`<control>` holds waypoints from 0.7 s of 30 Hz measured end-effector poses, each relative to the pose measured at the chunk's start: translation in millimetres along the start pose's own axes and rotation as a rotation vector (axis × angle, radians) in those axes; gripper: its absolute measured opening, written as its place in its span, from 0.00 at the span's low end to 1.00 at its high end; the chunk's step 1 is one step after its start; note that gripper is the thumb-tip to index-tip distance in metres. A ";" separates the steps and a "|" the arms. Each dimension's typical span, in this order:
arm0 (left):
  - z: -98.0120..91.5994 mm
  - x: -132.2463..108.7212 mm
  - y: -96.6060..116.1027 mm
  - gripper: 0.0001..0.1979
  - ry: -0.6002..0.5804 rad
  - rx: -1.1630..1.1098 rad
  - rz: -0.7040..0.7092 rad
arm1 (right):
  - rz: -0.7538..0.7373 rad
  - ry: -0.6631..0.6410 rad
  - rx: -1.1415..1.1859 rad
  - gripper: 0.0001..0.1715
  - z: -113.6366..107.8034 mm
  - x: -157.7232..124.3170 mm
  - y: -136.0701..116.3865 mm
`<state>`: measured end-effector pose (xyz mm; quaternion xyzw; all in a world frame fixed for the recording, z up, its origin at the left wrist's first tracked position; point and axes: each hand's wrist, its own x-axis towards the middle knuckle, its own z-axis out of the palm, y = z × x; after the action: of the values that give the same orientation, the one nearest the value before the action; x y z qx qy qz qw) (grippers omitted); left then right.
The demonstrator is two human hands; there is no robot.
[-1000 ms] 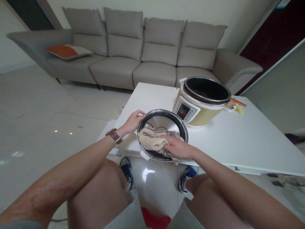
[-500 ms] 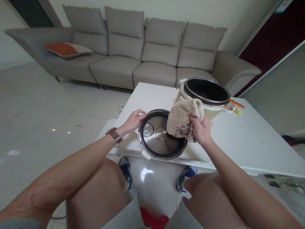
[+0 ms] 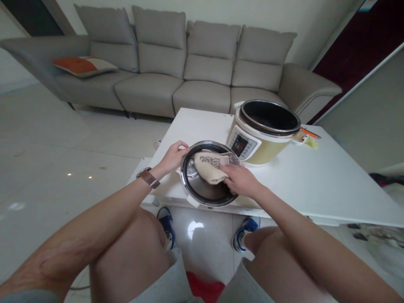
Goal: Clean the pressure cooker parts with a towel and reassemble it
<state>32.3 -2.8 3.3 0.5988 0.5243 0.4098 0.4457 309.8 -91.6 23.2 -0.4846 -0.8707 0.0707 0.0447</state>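
A round pressure cooker lid (image 3: 206, 194) lies with its metal inner face up at the near edge of the white table. My left hand (image 3: 173, 158) grips the lid's left rim, the fingertips partly hidden behind it. In my right hand (image 3: 241, 180) is a folded beige cloth (image 3: 208, 168) with a dark printed pattern; it covers much of the lid's inner face. Behind and to the right stands the electric pressure cooker (image 3: 268, 149), upright and uncovered, its dark inner pot showing and its button panel facing me.
The white coffee table (image 3: 328, 181) carries the cooker and lid. An orange-and-yellow item (image 3: 311, 136) lies beside the cooker's right side. A grey sofa (image 3: 205, 90) with an orange and white cushion (image 3: 83, 66) stands behind. My feet are below the table's near edge.
My right hand has brought the cloth left and down from above the lid's right side onto its inner face. The cooker's front panel is now uncovered. My left hand stays at the rim.
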 end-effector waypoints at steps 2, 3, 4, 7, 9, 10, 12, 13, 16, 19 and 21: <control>-0.5 0.9 -2.2 0.14 0.013 0.003 -0.017 | -0.034 -0.074 0.013 0.22 12.5 1.6 -0.6; -0.7 1.0 -2.9 0.14 0.017 0.010 -0.021 | -0.038 -0.082 0.023 0.25 17.8 1.9 0.1; -0.7 0.9 -3.5 0.14 0.022 0.017 -0.021 | -0.035 -0.082 0.034 0.27 21.9 1.9 1.0; -0.1 0.1 -4.3 0.13 0.037 0.028 -0.007 | -0.020 -0.068 0.086 0.30 26.2 0.5 3.4; 0.4 -0.3 -4.3 0.13 0.046 0.033 0.004 | -0.015 -0.060 0.135 0.30 22.7 -1.1 4.7; 0.5 -0.4 -4.1 0.13 0.051 0.035 0.007 | -0.015 -0.063 0.167 0.29 19.6 -1.9 5.6; 0.5 -0.3 -3.6 0.12 0.052 0.040 0.009 | -0.028 -0.090 0.272 0.24 12.5 -2.8 8.6; 0.4 -0.2 -3.3 0.12 0.051 0.039 0.007 | -0.044 -0.105 0.355 0.22 9.1 -2.9 10.8; 0.2 0.3 -2.2 0.12 0.048 0.040 0.002 | -0.042 -0.072 0.666 0.18 1.8 -1.8 19.5; -0.2 0.7 -2.0 0.10 0.043 0.054 0.003 | 0.183 0.140 0.860 0.15 -2.1 -0.1 27.3; -0.7 0.9 -2.6 0.10 0.037 0.063 0.013 | 0.348 0.366 0.878 0.14 -5.8 0.4 29.5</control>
<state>31.0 -1.7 1.0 0.6082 0.5414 0.4068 0.4142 335.1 -75.5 24.0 -0.5626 -0.6428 0.3506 0.3838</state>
